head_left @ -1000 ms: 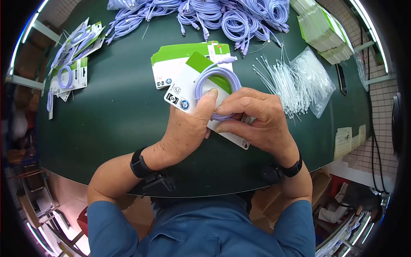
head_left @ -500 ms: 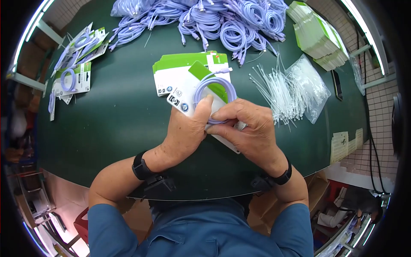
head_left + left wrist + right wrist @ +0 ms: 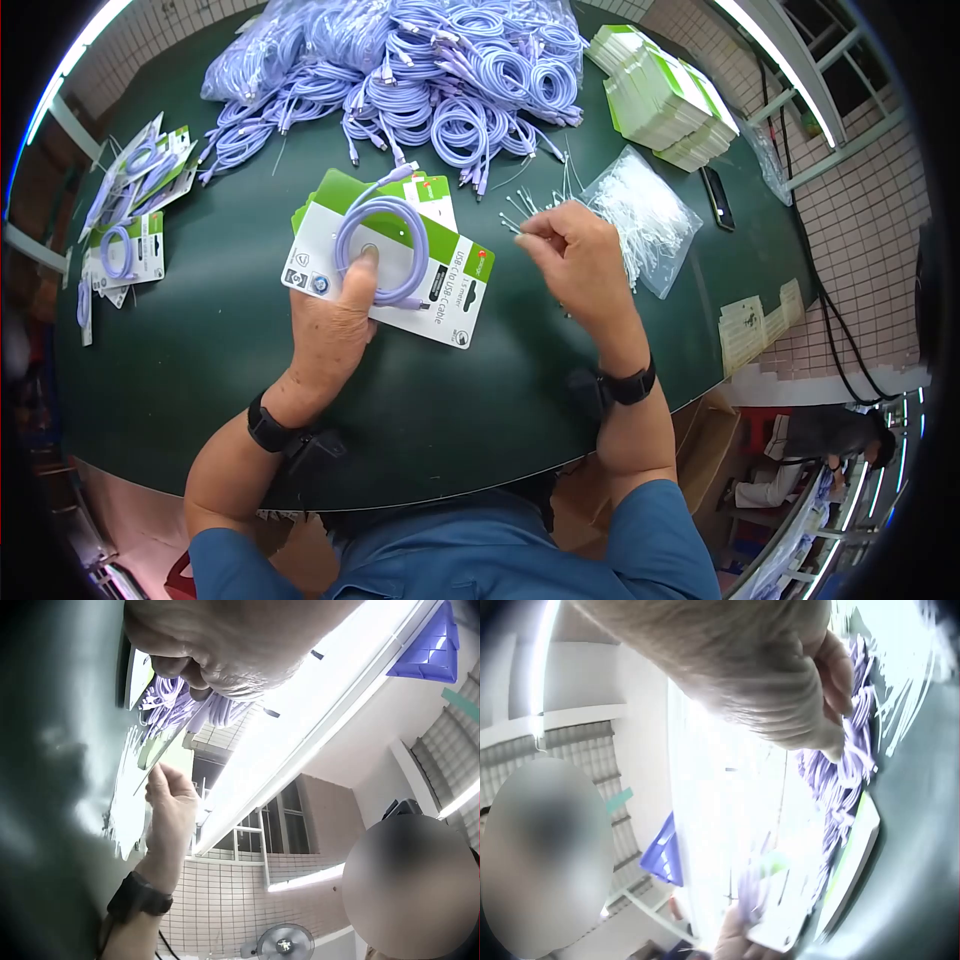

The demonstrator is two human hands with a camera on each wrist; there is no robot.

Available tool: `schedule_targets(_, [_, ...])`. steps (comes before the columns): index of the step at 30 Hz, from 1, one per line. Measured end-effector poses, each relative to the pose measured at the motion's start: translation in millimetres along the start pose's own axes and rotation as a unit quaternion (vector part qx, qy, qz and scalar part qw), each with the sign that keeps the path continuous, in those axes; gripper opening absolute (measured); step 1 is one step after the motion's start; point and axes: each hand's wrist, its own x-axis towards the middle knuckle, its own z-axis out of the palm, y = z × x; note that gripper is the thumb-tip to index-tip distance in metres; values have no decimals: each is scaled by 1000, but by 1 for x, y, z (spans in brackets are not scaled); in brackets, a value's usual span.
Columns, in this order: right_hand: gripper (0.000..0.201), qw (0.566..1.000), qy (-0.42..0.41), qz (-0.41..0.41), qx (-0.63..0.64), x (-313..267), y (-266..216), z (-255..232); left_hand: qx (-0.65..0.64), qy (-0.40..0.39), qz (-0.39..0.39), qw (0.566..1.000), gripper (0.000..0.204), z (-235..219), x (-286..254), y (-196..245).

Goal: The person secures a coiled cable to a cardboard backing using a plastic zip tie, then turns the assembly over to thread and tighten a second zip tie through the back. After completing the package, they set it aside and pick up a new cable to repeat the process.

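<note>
My left hand [image 3: 335,325] holds a white and green retail card [image 3: 455,290] printed as a USB-C cable pack, thumb pressed on its front. A coiled lilac cable [image 3: 421,245] lies against that card, one plug sticking out past the top edge. Off to the right, my right hand [image 3: 585,260] is apart from the card, thumb and fingertips pinched together beside the loose white cable ties [image 3: 630,215]. In the left wrist view a thin cable tie [image 3: 144,782] runs through the right hand's fingertips.
Behind the held card lies a stack of similar cards [image 3: 435,200]. A big heap of lilac cables [image 3: 470,70] fills the back. Finished-looking packs [image 3: 135,250] lie at left. Card stacks [image 3: 665,100], a clear bag [image 3: 675,265] and a phone [image 3: 718,195] are at right.
My right hand has left the cable and card and moved right to the cable ties. The left hand keeps the card and has shifted left; the whole view has swung rightward.
</note>
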Motion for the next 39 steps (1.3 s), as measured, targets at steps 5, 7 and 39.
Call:
schedule_targets(5, [17,960,-138,96,-222,6,41,-14,57,-2,-49,997,42,-6,0,11])
schedule_targets(7, [19,945,-177,142,-234,6,42,-15,66,2,-56,996,42,-6,-1,10])
schedule_targets(39, [8,991,-70,24,-113,-2,46,-4,43,-35,5,998,33,-9,-14,1])
